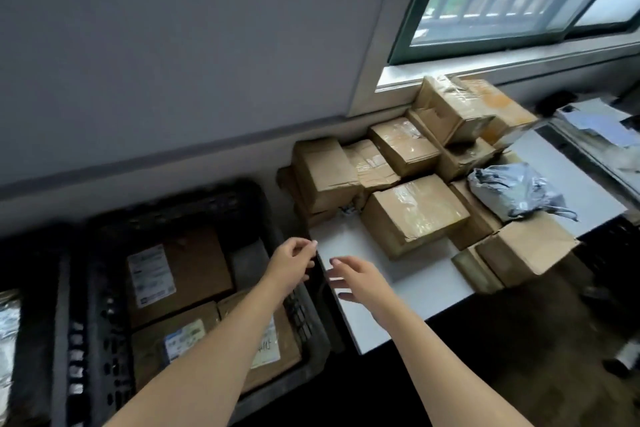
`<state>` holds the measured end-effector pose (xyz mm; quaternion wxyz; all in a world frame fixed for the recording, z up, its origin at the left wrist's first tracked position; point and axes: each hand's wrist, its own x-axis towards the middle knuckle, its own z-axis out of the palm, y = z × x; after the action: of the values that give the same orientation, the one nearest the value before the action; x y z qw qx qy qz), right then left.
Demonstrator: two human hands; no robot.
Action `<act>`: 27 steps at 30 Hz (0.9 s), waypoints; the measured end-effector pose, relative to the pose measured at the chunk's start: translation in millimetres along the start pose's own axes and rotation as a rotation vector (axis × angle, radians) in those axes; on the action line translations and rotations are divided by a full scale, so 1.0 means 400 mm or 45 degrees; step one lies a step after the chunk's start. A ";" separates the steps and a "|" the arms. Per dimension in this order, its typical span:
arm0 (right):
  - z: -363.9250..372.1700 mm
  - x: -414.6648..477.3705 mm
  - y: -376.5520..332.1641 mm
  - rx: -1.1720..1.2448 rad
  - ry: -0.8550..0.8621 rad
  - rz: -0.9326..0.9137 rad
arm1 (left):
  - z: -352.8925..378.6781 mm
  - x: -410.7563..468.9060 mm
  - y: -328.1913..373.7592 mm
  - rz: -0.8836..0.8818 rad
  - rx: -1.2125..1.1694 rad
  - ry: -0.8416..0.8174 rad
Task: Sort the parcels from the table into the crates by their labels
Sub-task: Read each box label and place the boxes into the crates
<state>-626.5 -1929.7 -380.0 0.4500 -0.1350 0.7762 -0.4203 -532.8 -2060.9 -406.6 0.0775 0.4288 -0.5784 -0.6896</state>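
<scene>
3 labelled parcels (pixel 180 270) lie in the black crate (pixel 194 204) beneath the left hand (pixel 294 262); both it and the right hand (pixel 353 279) hover loosely open, empty.

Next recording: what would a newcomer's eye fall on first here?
The empty left hand and right hand reach forward at the centre, where the black crate meets the white table. A jumbled pile of brown parcels crowds that table, with a crumpled grey mailer bag on its right side. The crate holds three labelled boxes.
</scene>
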 end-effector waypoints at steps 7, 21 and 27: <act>-0.257 -0.035 0.059 0.270 0.329 -0.008 | 0.269 -0.009 0.085 0.074 0.106 -0.289; -1.018 0.035 0.232 0.306 1.173 -0.018 | 0.887 0.088 0.161 -0.044 0.143 -0.406; -1.153 0.124 0.290 0.203 0.986 0.097 | 1.005 0.122 0.141 -0.026 0.280 -0.321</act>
<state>-1009.3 -1643.2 -387.6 0.1485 0.0977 0.8579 -0.4820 -858.7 -1814.3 -397.2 -0.0501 0.3505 -0.6513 -0.6711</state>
